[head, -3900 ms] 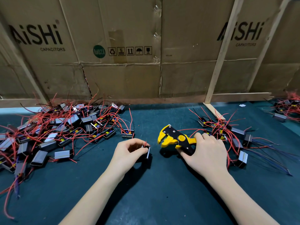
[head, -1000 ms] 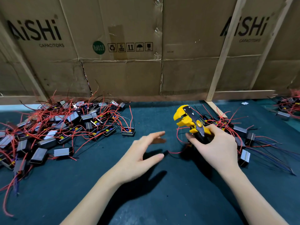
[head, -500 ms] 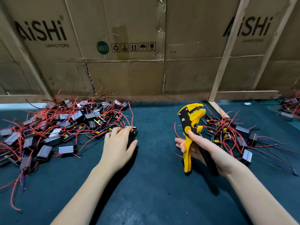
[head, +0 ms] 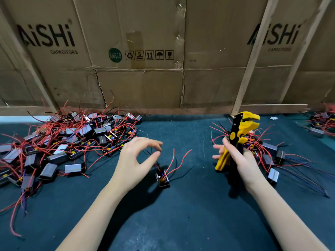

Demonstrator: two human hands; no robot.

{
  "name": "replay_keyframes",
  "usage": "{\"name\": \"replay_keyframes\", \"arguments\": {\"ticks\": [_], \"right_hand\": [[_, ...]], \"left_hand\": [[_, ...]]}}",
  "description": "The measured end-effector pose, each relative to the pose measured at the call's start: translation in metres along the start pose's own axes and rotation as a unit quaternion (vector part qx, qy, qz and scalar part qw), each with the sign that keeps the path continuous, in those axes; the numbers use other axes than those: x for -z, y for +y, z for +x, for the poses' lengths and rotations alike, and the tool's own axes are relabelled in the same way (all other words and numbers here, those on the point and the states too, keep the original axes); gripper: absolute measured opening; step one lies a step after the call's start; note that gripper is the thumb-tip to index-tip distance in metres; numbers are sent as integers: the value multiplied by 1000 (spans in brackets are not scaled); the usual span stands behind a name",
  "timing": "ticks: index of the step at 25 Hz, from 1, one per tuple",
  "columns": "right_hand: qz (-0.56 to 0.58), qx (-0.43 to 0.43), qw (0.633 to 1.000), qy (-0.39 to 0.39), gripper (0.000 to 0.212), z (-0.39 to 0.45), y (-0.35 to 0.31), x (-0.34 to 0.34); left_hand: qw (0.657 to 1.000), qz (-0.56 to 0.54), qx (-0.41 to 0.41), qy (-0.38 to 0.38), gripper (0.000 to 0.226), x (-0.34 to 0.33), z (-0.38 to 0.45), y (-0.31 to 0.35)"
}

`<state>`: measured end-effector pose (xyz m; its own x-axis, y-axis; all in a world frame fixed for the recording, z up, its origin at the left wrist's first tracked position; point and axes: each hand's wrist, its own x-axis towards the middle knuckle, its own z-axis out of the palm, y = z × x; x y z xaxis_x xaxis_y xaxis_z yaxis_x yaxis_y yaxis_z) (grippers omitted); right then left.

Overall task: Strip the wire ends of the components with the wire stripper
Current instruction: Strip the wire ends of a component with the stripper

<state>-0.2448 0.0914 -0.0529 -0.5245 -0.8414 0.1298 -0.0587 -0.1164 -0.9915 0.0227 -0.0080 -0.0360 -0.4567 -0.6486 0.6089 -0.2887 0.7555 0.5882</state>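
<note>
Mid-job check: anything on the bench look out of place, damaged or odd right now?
Nothing looks damaged. One component stands alone on the mat between the hands, apart from both piles, its red wires sticking up. The left hand pinches one of them; the right hand holds the wire stripper upright.

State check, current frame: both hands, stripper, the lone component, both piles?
Left hand: pinches a wire of the lone component.
Lone component: on the mat, wires sticking up.
Right hand: holds the wire stripper upright.
Wire stripper: head up and empty.
Left pile: tangled heap.
Right pile: smaller, behind the right hand.
</note>
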Motion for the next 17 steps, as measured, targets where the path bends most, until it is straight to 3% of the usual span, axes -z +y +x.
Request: {"name": "replay_keyframes", "arguments": {"ticks": [3,10,12,15,17], "right_hand": [[-65,23,997,-31,53,-6,1,-9],[-127,48,980,-143,41,-17,-4,-10],[-121,3,980,-157,30,-17,-5,-9],[-125,-20,976,-177,17,-17,-7,-8],[-119,-22,978,-171,19,-18,-9,-9]], "left_hand": [[995,-14,50,87,10,0,0,0],[979,51,107,167,35,-6,-1,-4],[972,69,189,124,38,-3,-2,-7],[950,159,269,-11,44,-5,-7,-9],[955,98,274,-56,27,-11,-7,-6]]}}
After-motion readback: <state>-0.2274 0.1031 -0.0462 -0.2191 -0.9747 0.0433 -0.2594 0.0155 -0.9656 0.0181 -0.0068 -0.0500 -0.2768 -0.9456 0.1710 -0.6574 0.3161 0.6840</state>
